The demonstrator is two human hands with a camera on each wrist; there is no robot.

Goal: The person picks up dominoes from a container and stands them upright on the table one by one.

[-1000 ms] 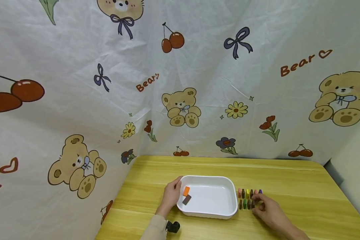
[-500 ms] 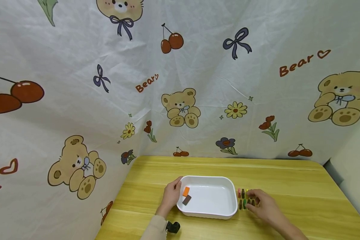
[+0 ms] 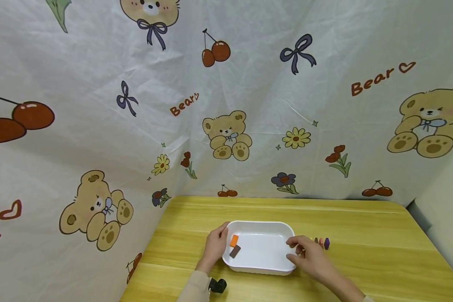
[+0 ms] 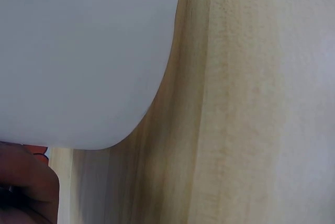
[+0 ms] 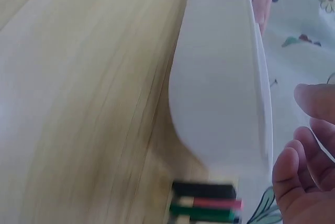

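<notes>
A white tray [image 3: 262, 223] sits on the yellow wooden table [image 3: 362, 226], with an orange block [image 3: 234, 240] and a grey-brown block [image 3: 235, 251] at its left end. My left hand [image 3: 216, 244] grips the tray's left rim. My right hand [image 3: 299, 248] hovers over the tray's right rim with thumb and fingers drawn together; whether anything is between them is hidden. Just right of it lies a row of small coloured blocks [image 3: 320, 242]. In the right wrist view my fingers [image 5: 298, 171] curl beside the tray [image 5: 220, 93], above black, pink and green blocks [image 5: 207, 203].
A printed cloth with bears and cherries [image 3: 226, 134] hangs close behind and to the left of the table. A small black device [image 3: 217, 286] sits at my left sleeve. Bare wood [image 4: 251, 103] stretches beside the tray [image 4: 84, 51].
My right hand has left the rows of blocks and moved left to the tray's right rim. The left hand and the tray have stayed put.
</notes>
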